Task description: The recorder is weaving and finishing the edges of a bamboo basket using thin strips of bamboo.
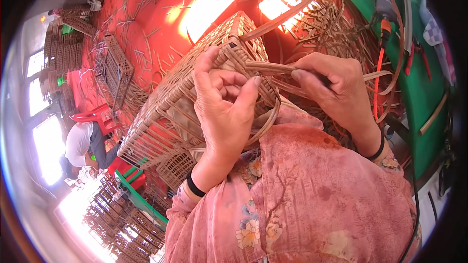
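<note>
A large basket [168, 80] woven of tan flat strips lies tilted in front of me, one corner toward my hands. My left hand [222, 104] is at this corner, index finger stretched along the rim. Its other fingers curl in and its thumb tip presses beside the strips at the corner. My right hand [336, 85] is closed in a pinch on flat strips [273, 67] that run out from the basket corner. A long loose strip [292, 12] arches from the corner over to the right and curves back down. Part of the basket's near side is behind my left hand.
Strip scraps litter the red floor covering [146, 14]. Upper right, an orange-and-black power tool [385, 27] with an orange cord lies by a green surface [421, 117]. Stacked woven pieces [126, 224] stand at left, near a bent-over person [80, 146] and a red chair [100, 118].
</note>
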A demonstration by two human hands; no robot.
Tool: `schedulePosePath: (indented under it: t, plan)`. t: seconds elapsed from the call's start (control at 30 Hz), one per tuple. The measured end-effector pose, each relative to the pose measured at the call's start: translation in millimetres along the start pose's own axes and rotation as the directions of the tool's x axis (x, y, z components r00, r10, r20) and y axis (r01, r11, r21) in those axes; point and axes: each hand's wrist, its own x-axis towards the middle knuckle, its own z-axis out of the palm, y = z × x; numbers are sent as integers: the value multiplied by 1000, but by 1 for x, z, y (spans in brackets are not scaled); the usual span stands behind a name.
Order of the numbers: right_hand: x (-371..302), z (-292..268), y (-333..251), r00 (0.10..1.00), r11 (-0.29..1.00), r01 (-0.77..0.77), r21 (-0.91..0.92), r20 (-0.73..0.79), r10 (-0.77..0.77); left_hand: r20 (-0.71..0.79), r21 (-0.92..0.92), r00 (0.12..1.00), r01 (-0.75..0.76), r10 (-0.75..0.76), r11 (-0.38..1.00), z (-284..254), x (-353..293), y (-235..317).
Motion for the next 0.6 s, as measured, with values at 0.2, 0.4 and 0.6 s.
schedulePosePath:
  t: [0.2,0.4,0.6]
  plan:
    - [-2,7,-2,999,998,-35,-45,-35,33,-15,-89,1000,-8,6,996,2,2,-4]
    - [-5,6,-9,998,991,10,-130,-55,-18,-31,-141,999,-13,8,990,3,2,-10]
    - [-7,1,-14,990,967,134,-218,-15,-141,-27,-151,999,-30,27,988,3,3,-11]
